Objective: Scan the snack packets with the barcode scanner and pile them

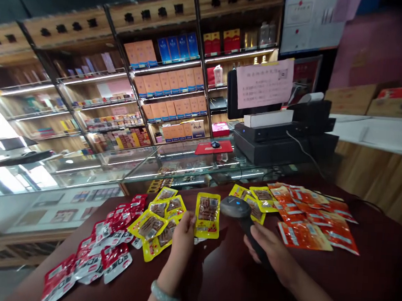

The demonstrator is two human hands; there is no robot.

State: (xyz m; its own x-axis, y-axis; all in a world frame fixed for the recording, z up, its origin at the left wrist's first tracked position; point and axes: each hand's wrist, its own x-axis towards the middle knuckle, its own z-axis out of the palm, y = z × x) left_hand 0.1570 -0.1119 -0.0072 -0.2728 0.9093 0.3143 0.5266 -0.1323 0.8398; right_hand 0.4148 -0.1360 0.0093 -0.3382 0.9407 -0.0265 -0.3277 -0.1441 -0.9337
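My left hand (pixel 182 235) pinches a yellow snack packet (pixel 207 214) and holds it upright above the dark red table (pixel 233 281). My right hand (pixel 272 252) grips the handle of a grey barcode scanner (pixel 235 207), whose head sits just right of the packet. A pile of yellow packets (pixel 157 225) lies left of my left hand. More yellow packets (pixel 252 197) lie behind the scanner.
Red-and-white packets (pixel 101 249) spread over the table's left. Orange-red packets (pixel 309 217) lie at the right. Behind stand a glass counter (pixel 134 168), a black till with a monitor (pixel 277 137) and shelves of boxed goods (pixel 171 84).
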